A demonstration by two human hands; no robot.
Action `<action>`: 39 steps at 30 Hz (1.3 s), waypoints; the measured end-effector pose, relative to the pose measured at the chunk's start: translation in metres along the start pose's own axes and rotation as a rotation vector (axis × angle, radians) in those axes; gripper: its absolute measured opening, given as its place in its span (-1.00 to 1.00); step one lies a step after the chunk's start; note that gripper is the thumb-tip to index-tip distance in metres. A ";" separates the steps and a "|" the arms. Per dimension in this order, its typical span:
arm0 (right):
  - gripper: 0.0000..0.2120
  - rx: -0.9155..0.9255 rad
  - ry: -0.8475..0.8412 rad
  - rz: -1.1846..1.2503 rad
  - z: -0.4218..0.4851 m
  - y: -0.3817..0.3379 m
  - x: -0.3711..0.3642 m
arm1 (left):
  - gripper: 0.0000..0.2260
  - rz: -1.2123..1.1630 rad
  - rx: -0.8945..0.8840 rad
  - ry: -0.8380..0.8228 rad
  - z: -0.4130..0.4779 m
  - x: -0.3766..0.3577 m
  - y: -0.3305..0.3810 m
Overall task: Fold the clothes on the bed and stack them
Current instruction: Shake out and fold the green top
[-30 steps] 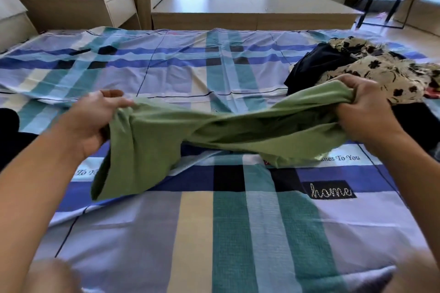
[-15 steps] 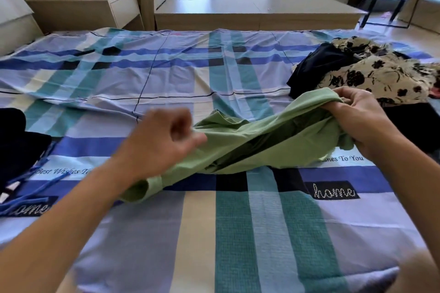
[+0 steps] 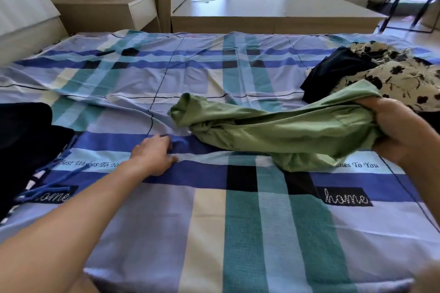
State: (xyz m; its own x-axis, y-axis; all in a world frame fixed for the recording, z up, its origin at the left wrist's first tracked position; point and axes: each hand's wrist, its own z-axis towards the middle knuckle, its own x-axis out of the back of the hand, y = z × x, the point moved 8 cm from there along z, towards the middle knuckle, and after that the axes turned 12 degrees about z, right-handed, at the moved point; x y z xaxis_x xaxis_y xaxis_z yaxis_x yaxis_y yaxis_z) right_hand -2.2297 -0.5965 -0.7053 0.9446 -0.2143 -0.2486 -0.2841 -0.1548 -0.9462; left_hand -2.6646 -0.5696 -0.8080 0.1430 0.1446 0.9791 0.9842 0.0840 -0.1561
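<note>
– By the right edge of the bed (image 3: 214, 233), your right hand (image 3: 404, 131) has its fingers curled tight round a bunched end of the green garment (image 3: 273, 131). The cloth trails leftward to mid-bed, its far end crumpled on the plaid sheet (image 3: 133, 209).
– Noted. Your left hand (image 3: 152, 154), left of middle: fingers relaxed, slightly bent, tips touching the sheet at a wrinkle. It sits just apart from the green cloth and holds no garment.
– Hidden parts: your right fingertips are buried in the folds. Beyond that hand, a black garment (image 3: 333, 74) and a floral garment (image 3: 404, 78) lie heaped together, cut off at the right.
– At the bed's left edge, a dark garment (image 3: 23, 138) with blue cords (image 3: 64, 170), also cut off. Its shape is unreadable.
</note>
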 end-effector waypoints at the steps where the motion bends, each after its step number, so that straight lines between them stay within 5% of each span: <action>1: -0.82 -0.007 -0.013 0.006 -0.002 0.000 -0.001 | -0.60 -0.071 -0.010 0.018 0.003 -0.005 -0.004; 8: -0.84 0.076 -0.178 0.187 -0.015 -0.008 -0.031 | -0.40 -0.625 -0.042 0.403 0.016 0.031 0.026; 12: -0.59 0.074 -0.306 0.259 -0.025 -0.010 -0.045 | -0.11 -0.920 -0.043 0.436 0.032 0.055 0.029; 18: -0.57 0.131 -0.318 0.320 -0.020 -0.016 -0.041 | -0.77 -0.534 -0.169 0.274 0.038 0.046 0.044; 22: -0.40 0.167 -0.375 0.359 -0.014 -0.026 -0.037 | -0.87 -0.713 -0.070 0.445 0.024 0.105 0.015; 25: -0.43 0.235 -0.414 0.386 -0.015 -0.037 -0.032 | -0.94 -1.073 -0.143 0.542 -0.001 0.165 -0.003; 29: -0.47 0.326 -0.338 0.290 -0.021 -0.046 -0.032 | -0.92 -1.605 -0.256 0.357 -0.016 0.186 -0.007; 33: -0.45 0.192 -0.316 0.175 -0.010 -0.021 -0.027 | -0.68 -1.819 -0.203 0.094 -0.005 0.140 -0.012; 36: -0.37 0.073 -0.187 -0.044 -0.007 -0.001 -0.020 | -0.15 -1.748 -0.213 -0.172 -0.004 0.099 -0.001; 39: 0.06 0.015 -0.170 -0.062 -0.009 0.004 -0.018 | 0.07 -1.560 -0.106 -0.317 -0.016 0.067 0.014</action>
State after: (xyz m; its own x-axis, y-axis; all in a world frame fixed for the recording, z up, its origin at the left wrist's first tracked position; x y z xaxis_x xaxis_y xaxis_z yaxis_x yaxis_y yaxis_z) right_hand -2.2491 -0.6016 -0.7033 0.9747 -0.0389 -0.2202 -0.2236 -0.1479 -0.9634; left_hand -2.6396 -0.5741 -0.7426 -0.9795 0.1774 0.0960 0.1430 0.2751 0.9507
